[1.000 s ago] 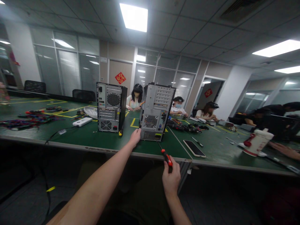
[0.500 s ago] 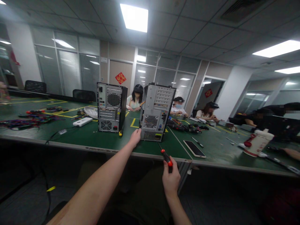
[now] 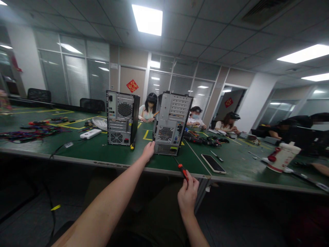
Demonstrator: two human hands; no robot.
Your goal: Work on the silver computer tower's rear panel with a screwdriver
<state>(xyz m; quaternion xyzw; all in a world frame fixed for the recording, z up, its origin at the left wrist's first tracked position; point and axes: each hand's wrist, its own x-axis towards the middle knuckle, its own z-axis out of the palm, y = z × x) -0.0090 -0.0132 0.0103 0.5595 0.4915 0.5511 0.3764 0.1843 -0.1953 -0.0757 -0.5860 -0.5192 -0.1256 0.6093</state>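
Two computer cases stand upright with their rear panels towards me. My left hand is wrapped on the lower left edge of the right computer case. In my right hand, a red and black screwdriver is pinched by the handle; its shaft points up and left to the bottom edge of that case. Whether the tip touches a screw is too small to tell. The left computer case is untouched, with a yellow-ended tool at its lower right corner.
Bundled wires and a white power strip lie at the left. Right of the cases are black cables, a phone, a small tool and a white cup. Several people sit beyond and at the right.
My right hand's fingers have shifted on the screwdriver handle and now cover more of its end. The left hand and both cases look unmoved.
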